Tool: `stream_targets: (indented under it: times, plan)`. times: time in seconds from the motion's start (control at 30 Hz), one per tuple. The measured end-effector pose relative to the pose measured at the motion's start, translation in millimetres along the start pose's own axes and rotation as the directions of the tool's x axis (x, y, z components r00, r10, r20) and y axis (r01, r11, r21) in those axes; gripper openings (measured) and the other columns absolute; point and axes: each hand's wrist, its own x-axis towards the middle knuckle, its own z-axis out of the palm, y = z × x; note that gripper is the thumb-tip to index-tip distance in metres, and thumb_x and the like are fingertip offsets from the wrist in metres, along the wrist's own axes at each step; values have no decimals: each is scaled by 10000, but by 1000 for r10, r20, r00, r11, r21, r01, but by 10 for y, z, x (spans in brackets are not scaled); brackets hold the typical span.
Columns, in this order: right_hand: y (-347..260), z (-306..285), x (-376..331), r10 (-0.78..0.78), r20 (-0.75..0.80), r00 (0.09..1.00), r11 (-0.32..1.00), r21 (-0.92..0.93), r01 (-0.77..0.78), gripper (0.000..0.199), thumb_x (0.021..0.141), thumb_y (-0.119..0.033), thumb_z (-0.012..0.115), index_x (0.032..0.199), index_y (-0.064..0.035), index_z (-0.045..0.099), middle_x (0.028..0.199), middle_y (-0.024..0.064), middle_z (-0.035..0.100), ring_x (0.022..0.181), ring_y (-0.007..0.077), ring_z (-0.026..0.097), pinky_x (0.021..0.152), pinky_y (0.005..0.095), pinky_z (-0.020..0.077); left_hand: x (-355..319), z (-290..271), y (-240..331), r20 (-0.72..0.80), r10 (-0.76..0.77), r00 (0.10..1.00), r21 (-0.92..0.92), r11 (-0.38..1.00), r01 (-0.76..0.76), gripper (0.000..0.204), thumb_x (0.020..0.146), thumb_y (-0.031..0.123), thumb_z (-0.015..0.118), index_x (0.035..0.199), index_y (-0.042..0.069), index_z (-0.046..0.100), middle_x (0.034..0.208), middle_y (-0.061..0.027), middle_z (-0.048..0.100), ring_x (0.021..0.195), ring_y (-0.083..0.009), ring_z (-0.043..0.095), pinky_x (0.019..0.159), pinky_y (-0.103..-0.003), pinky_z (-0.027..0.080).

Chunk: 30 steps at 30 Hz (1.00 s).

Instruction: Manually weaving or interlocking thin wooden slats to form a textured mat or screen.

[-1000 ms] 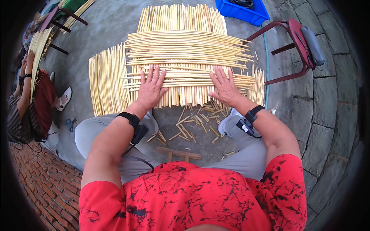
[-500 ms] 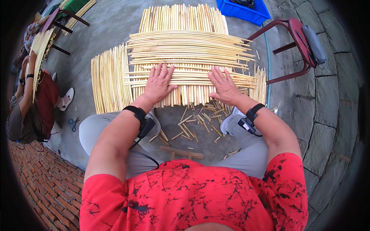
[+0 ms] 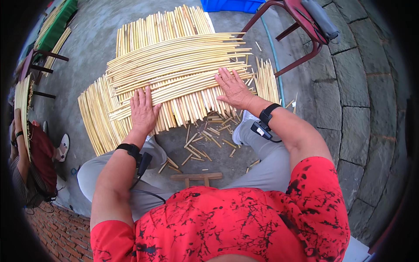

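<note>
A layer of long pale-yellow cane sticks [image 3: 170, 54] lies crosswise over shorter sticks [image 3: 187, 105] that point away from me. My left hand [image 3: 144, 111] rests flat on the near crosswise sticks, toward their left end, fingers spread. Toward the right end of the same sticks lies my right hand [image 3: 235, 89], palm down with fingers stretched. Neither hand grips a stick; what lies beneath the palms is hidden. More short sticks form a side bundle [image 3: 94, 113] on the left and a smaller one [image 3: 266, 81] on the right.
Cut stick pieces [image 3: 196, 150] litter the floor between my feet, beyond a small wooden stool [image 3: 196, 176]. A dark-red chair [image 3: 301, 26] and a blue bin [image 3: 233, 5] stand at the far right and back. A seated person [image 3: 41, 157] holds sticks at left.
The view has turned, so the sticks appear farther left and tilted. My hands are farther apart, still flat on the sticks; the left has moved toward the crosswise sticks' left end.
</note>
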Motion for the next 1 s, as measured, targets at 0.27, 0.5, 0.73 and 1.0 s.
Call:
stream_targets:
  times: [0.27, 0.5, 0.73, 1.0]
  plan:
    - [-155, -93, 184, 63, 68, 996, 998, 16, -65, 776, 876, -504, 442, 1412, -6, 186, 1469, 229, 140, 1384, 330, 80, 1110, 469, 44, 42, -1, -148, -66, 11, 998, 18, 1000, -10, 671, 899, 406, 454, 1420, 55, 218, 1465, -212, 168, 1375, -363, 84, 1101, -500, 64]
    - [-263, -80, 151, 105, 38, 994, 994, 3, -105, 800, 872, -520, 438, 1400, 28, 194, 1462, 253, 133, 1382, 349, 72, 1106, 478, 34, 74, -46, -30, -18, 151, 988, -17, 988, -152, 689, 884, 443, 466, 1426, 90, 228, 1483, -172, 156, 1385, -327, 80, 1103, -502, 43]
    - [-298, -88, 175, 71, 9, 997, 997, 26, -71, 797, 865, -518, 449, 1397, 24, 210, 1457, 251, 153, 1378, 353, 82, 1108, 471, 39, 86, -57, 7, -5, 161, 987, -45, 986, -161, 674, 894, 422, 446, 1423, 68, 223, 1474, -187, 174, 1382, -335, 95, 1103, -496, 40]
    - [-457, -147, 125, 68, 61, 996, 997, 30, -70, 780, 866, -509, 454, 1408, -4, 208, 1471, 226, 142, 1384, 325, 92, 1107, 476, 37, -5, -98, 86, -35, 157, 987, -61, 985, -159, 716, 868, 458, 481, 1405, 44, 251, 1457, -212, 197, 1371, -351, 129, 1097, -510, 67]
